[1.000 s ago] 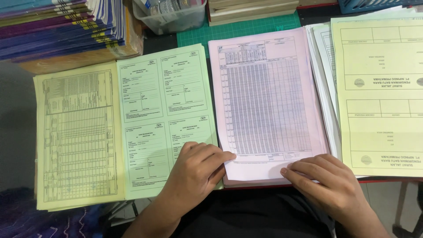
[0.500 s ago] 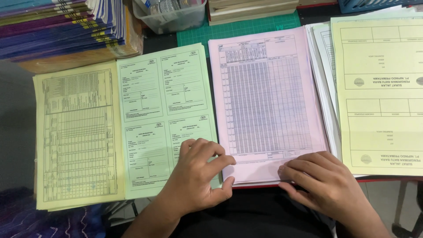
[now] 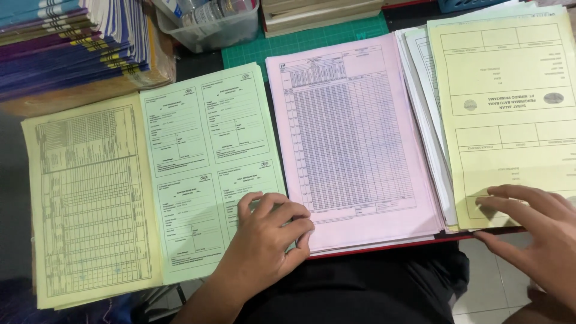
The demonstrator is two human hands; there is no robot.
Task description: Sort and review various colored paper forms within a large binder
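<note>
The left hand, fingers curled, pins the pink sheet stack's near-left corner; the right hand, open, rests its fingertips on the yellow form pile (probably only its top sheet). Best to lift 1 sheet cleanly, keeping the piles squared.

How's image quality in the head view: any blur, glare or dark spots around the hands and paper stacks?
Head view: even overhead light, no glare on the pink stack or green forms. Left hand is sharp and casts a soft shadow. Right hand is slightly motion-blurred on the yellow sheet. Fine print is too small to resolve. Bottom edge and left margin fall into dark shadow.
</note>
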